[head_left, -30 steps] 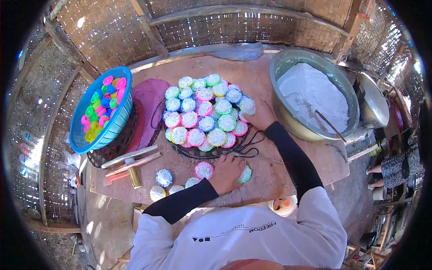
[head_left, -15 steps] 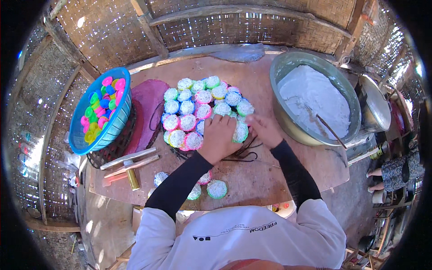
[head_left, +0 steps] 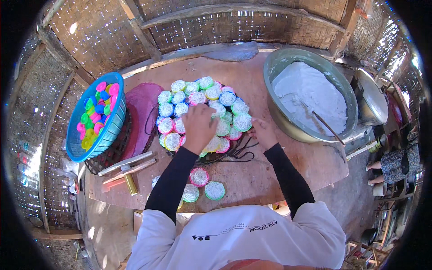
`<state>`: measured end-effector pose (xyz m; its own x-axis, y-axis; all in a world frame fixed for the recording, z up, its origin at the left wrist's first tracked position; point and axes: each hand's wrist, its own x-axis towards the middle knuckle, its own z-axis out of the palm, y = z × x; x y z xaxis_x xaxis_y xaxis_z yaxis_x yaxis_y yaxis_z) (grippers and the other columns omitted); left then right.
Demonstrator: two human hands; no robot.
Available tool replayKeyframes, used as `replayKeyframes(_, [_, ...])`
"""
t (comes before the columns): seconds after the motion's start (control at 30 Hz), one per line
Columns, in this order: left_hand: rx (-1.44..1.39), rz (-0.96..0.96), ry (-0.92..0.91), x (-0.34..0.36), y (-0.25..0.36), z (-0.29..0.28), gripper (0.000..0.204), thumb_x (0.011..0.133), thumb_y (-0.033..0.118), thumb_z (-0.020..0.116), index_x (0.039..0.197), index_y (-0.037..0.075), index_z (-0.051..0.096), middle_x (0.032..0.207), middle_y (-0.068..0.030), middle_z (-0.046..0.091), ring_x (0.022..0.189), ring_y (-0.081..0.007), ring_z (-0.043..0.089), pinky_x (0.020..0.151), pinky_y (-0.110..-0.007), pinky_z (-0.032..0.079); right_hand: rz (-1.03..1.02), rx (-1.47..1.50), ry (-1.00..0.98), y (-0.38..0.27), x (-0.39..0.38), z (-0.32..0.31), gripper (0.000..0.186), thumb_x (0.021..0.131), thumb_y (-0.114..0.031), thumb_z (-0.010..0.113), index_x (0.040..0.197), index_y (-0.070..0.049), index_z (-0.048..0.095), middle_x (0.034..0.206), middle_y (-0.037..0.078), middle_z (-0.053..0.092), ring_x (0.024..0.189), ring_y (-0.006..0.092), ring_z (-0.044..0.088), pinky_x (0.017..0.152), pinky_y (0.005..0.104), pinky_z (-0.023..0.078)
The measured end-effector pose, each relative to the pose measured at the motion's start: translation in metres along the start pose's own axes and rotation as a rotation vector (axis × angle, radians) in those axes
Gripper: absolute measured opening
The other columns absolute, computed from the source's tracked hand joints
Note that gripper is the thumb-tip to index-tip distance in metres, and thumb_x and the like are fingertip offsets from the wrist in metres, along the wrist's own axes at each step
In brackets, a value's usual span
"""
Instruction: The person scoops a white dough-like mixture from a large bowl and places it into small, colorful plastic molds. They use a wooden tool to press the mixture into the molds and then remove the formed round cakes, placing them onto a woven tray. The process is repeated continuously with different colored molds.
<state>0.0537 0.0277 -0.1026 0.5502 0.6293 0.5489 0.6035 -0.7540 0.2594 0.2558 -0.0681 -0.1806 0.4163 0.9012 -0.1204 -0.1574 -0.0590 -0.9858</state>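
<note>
A heap of small scalloped plastic cups (head_left: 172, 141) in green, pink, blue and yellow, topped with white stringy shreds, lies mid-table. Over its middle, my left hand (head_left: 199, 128) is palm down, fingers spread and bent onto the cups, partly hiding them. At the heap's right edge, the fingertips of my right hand (head_left: 263, 134) come up beside a green-rimmed cup (head_left: 242, 122), fingers loosely bent and apart. Nothing shows as lifted in either hand. Nearer me lie loose filled cups, among them a pink one (head_left: 199, 177) and a green one (head_left: 215, 191).
A blue basket (head_left: 118, 118) of coloured empty cups stands left. A large metal basin (head_left: 288, 118) at right holds white flour-like powder and a stick (head_left: 327, 123). Wooden sticks (head_left: 126, 163) and a brass-coloured cylinder (head_left: 131, 184) lie front left. Black cord (head_left: 240, 155) trails beside the heap.
My left hand has moved up and left from the heap's lower right to its middle, uncovering cups there. My right hand has shifted slightly downward. The whole view has shifted a little.
</note>
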Motion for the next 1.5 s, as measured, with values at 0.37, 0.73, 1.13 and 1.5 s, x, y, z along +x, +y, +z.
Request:
replayKeyframes(0.37, [0.033,0.066,-0.112,-0.026,-0.005,-0.013,0.017,0.073,0.023,0.065,0.09,0.019,0.067,0.093,-0.0022,0.054,0.095,-0.0233,0.049,0.077,-0.041,0.032,-0.051,-0.13,0.062,0.017,0.006,0.012,0.03,0.094,-0.021,0.049,0.106,0.004,0.057,0.079,0.006,0.062,0.063,0.0104,0.059,0.055,0.0242,0.05])
replayKeyframes(0.73, [0.058,-0.023,-0.234,-0.084,-0.011,-0.121,0.038,0.073,0.032,0.065,0.105,0.012,0.061,0.102,-0.0058,0.054,0.098,-0.0274,0.048,0.081,-0.046,0.034,-0.428,-0.578,-0.13,-0.031,-0.074,0.029,0.039,0.083,-0.013,0.064,0.116,0.004,0.05,0.095,0.013,0.061,0.08,0.0187,0.061,0.071,0.0282,0.049])
replayKeyframes(1.13, [0.108,-0.151,-0.566,-0.169,0.005,-0.077,0.077,0.068,0.035,0.069,0.133,0.006,0.038,0.13,-0.0159,0.041,0.119,-0.0362,0.036,0.096,-0.053,0.029,-0.561,-0.923,-0.704,0.01,-0.154,0.073,0.086,0.063,-0.028,0.074,0.135,-0.006,0.032,0.129,0.02,0.042,0.12,0.0366,0.04,0.101,0.0447,0.032])
replayKeyframes(1.5, [0.109,-0.126,-0.604,-0.163,0.013,-0.071,0.079,0.066,0.036,0.07,0.132,0.005,0.04,0.13,-0.0158,0.042,0.12,-0.0371,0.036,0.093,-0.051,0.031,-0.543,-0.893,-0.687,0.009,-0.143,0.065,0.083,0.065,-0.021,0.074,0.134,0.0,0.032,0.122,0.022,0.048,0.112,0.0372,0.047,0.096,0.044,0.036])
